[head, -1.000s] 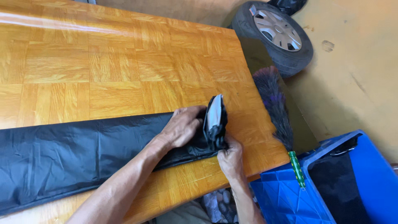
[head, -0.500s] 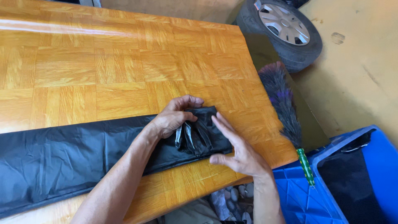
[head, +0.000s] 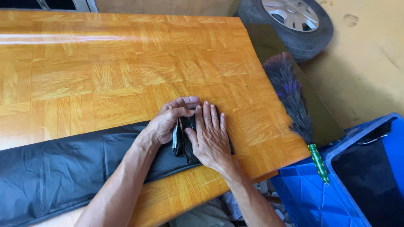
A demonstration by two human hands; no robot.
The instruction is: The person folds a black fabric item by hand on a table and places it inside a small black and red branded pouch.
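Black bag (head: 63,176): lay as a long folded strip across the lower left of the counter (head: 105,63), its end rolled at lower centre. Where the right hand (head: 209,136) had hovered open half a second earlier, it now pressed flat on the roll; the left hand (head: 168,122) curled closed around the roll's edge. Duster (head: 290,94), tyre (head: 290,21), blue bin (head: 311,197): at right.

A plastic sheet (head: 63,176) lies along the desk's (head: 105,63) near edge, a duster (head: 290,94) beside its right edge, a bin (head: 320,197) off its near right corner.
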